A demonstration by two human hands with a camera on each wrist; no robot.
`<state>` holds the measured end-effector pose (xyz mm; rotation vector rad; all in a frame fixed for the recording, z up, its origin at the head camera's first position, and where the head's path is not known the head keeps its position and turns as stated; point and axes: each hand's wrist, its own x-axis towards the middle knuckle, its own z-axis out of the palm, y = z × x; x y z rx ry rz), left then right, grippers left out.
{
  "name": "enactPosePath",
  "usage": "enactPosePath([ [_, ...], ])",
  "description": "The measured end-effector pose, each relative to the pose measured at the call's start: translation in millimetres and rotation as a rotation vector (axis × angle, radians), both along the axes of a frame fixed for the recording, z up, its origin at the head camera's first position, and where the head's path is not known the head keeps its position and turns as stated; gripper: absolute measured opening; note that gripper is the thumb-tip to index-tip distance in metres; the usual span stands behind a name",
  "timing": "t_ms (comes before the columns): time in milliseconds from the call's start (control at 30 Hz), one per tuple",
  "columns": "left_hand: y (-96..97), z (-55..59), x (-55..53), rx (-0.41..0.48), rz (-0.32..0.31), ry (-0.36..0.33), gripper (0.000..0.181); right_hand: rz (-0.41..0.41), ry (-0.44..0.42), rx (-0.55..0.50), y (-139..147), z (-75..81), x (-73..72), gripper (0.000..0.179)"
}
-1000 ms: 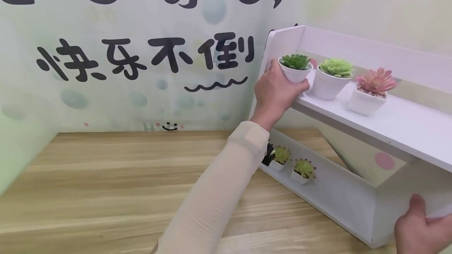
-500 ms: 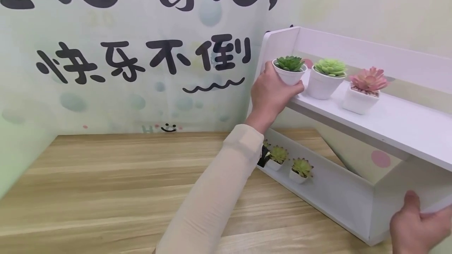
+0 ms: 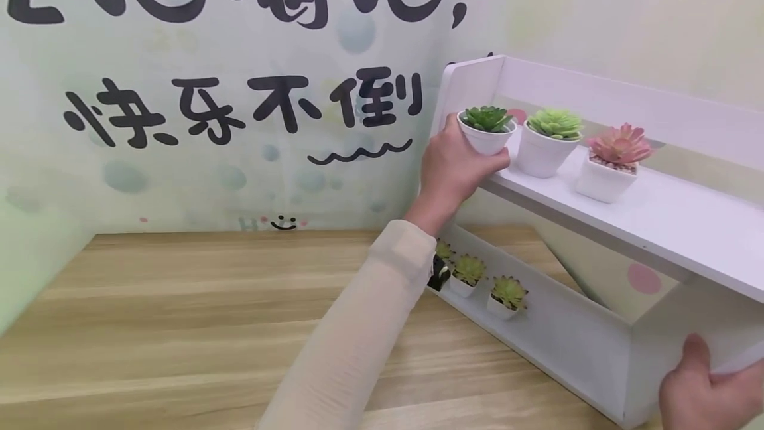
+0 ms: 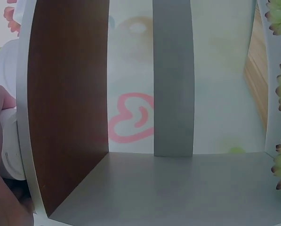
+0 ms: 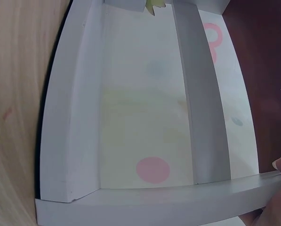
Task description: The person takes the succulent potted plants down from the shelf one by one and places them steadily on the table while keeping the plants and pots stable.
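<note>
My left hand (image 3: 456,161) grips a small white pot with a dark green succulent (image 3: 486,119) at the left end of the upper board of a white two-tier shelf (image 3: 686,224). Its thumb lies across the pot's front; in the left wrist view the thumb (image 4: 4,100) shows against the pot. Beside it stand a light green succulent (image 3: 546,144) in a round white pot and a pink succulent (image 3: 615,164) in a square one. At the lower right, my right hand (image 3: 707,383) holds the shelf's side panel (image 5: 178,205), its thumb on the inner side.
On the lower tier sit small succulents in white pots, one at the front (image 3: 506,297) and another (image 3: 467,274) behind it, near a black object (image 3: 438,274). The shelf stands angled on a wooden table (image 3: 197,324). Behind is a printed wall cloth (image 3: 268,171).
The head view has shifted slightly, so the scene sits a little lower and farther left. Both hands keep their holds, and the pots stay in the same places on the shelf.
</note>
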<state>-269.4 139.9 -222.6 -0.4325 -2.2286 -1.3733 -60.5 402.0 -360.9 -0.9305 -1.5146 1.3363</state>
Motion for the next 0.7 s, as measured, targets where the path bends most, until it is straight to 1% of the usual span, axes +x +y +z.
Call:
enactPosePath([
  [67, -0.9, -0.8, 0.7, 0.009, -0.002, 0.001, 0.060, 0.004, -0.051, -0.009, -0.7, 0.1, 1.3, 0.047],
  [133, -1.7, -0.8, 1.5, 0.010, -0.009, -0.002, 0.059, -0.003, -0.130, 0.016, -1.7, 0.7, 2.1, 0.048],
  [200, -1.7, -0.2, 2.5, 0.010, -0.022, -0.003, 0.059, -0.015, -0.159, 0.050, -1.3, 2.2, 2.4, 0.051],
  [300, -2.8, 0.4, 3.3, 0.001, -0.029, -0.004, 0.059, -0.038, -0.131, 0.087, -1.9, 3.4, 1.0, 0.055],
  [333, -2.9, 0.5, 3.3, 0.000, -0.030, -0.002, 0.059, -0.040, -0.091, 0.085, -1.8, 3.5, 0.5, 0.056],
  [400, -3.2, 0.8, 3.5, 0.000, -0.032, -0.001, 0.059, -0.032, -0.056, 0.060, -1.8, 3.5, -0.1, 0.055],
  [467, -3.1, 0.4, 3.5, -0.005, -0.036, -0.002, 0.058, -0.028, -0.046, 0.026, -2.3, 2.7, 0.6, 0.053],
  [567, -3.0, -0.6, 3.9, -0.005, -0.044, -0.002, 0.057, -0.029, -0.085, -0.006, -3.2, 1.3, 2.8, 0.053],
  [633, -3.5, -1.0, 4.4, -0.010, -0.046, -0.002, 0.057, -0.030, -0.112, -0.013, -4.4, 1.1, 3.6, 0.053],
  [700, -4.2, -1.5, 4.5, -0.007, -0.048, 0.001, 0.057, -0.036, -0.160, 0.000, -5.4, 0.9, 3.8, 0.054],
])
